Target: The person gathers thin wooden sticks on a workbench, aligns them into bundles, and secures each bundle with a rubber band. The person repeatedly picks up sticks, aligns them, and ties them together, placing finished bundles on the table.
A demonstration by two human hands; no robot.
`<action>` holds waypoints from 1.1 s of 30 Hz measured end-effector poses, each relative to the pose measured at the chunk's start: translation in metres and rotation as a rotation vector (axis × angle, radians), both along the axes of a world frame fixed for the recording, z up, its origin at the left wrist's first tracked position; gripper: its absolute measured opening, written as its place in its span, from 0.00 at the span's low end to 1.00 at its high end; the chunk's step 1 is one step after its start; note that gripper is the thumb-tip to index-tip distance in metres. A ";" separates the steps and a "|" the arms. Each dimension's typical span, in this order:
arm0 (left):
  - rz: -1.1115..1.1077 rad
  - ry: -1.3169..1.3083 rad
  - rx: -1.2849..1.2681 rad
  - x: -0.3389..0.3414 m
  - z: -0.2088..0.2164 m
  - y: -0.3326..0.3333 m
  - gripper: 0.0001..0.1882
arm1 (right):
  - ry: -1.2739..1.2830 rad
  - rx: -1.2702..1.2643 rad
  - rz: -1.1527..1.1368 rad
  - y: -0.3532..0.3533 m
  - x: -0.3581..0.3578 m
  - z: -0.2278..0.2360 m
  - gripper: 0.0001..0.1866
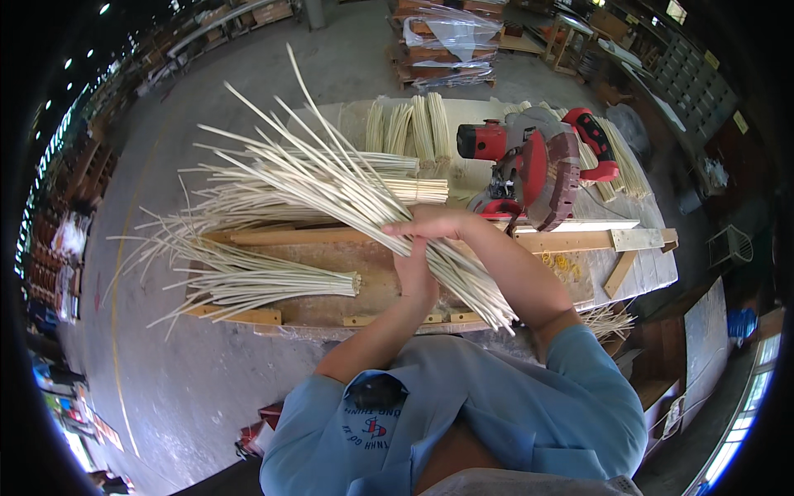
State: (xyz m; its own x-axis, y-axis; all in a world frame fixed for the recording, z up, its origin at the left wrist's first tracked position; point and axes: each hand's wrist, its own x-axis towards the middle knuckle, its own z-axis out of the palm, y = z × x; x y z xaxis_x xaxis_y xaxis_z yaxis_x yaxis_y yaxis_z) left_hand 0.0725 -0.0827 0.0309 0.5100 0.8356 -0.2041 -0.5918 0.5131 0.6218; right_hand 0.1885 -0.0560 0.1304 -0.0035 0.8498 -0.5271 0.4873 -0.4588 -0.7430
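I note both hands, left hand point(415, 277) and right hand point(434, 223), clamped together around the rattan bundle point(347, 188) slanting over the bench point(571, 285) before the red mitre saw point(538, 165); I judge the grip should stay tight, ends flush.

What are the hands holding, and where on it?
Both hands, left hand and right hand, grip a bundle of pale cane sticks near its lower, cut end.

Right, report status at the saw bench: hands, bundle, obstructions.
Both hands closed on the cane bundle: left hand under, right hand on top. Bundle slants across the bench, tips fanned. Red mitre saw close behind.
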 end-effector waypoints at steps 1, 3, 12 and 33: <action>-0.024 -0.007 -0.021 0.002 -0.016 -0.010 0.32 | 0.008 -0.088 0.002 -0.001 0.006 -0.021 0.53; -0.033 -0.019 -0.088 0.011 -0.043 -0.032 0.34 | 0.085 -0.183 -0.070 -0.012 0.020 -0.077 0.54; -0.277 0.219 -0.167 -0.029 -0.070 -0.022 0.31 | -0.243 0.072 -0.130 -0.025 0.030 -0.110 0.49; -0.446 0.465 -0.200 -0.077 -0.054 0.031 0.25 | -1.206 0.596 -0.159 -0.157 -0.055 -0.099 0.49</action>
State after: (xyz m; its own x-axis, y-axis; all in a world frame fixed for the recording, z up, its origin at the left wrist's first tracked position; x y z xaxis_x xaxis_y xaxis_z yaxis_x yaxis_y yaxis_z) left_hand -0.0046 -0.0513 -0.0228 0.6189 0.4887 -0.6150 0.0096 0.7782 0.6280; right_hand 0.1334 -0.2132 0.0312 0.3139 0.8962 0.3135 0.9436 -0.3312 0.0022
